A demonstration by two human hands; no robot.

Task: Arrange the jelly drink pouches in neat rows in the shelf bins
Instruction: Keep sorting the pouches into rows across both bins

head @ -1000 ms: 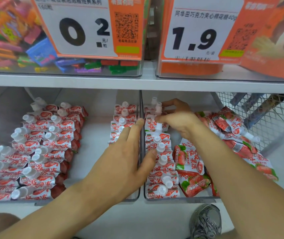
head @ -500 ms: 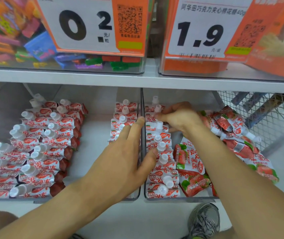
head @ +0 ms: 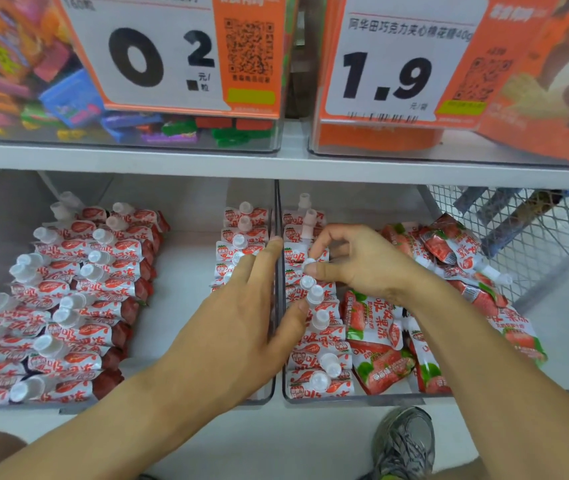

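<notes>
The jelly drink pouches (head: 317, 337) were small red-and-white packs with strawberry art and white screw caps. A neat row of them ran front to back along the left wall of the right bin (head: 352, 398), caps up and overlapping like shingles. Next to that row, the rest of that bin was a messy pile (head: 449, 271) lying flat at all angles, some showing green leaves on the print. The left bin (head: 172, 405) had two tidy rows (head: 68, 296) on its left side and a short row (head: 241, 244) at the back against its right wall.

The right hand (head: 359, 265) was over the neat row in the right bin, with thumb and index finger pinching the white cap (head: 308, 263) of one pouch, the other fingers curled loosely. The left hand (head: 234, 327) was spread flat and relaxed, straddling the divider between the two bins: fingers reaching over the short row in the left bin, thumb pressed against the neat row in the right one.

Above the bins sat a shelf (head: 276, 161) with clear boxes of candy and price tags reading 0.2 (head: 158, 57) and 1.9 (head: 387, 77). A wire basket (head: 518, 220) stood off to the right, and a grey sneaker (head: 404, 441) showed on the floor below.
</notes>
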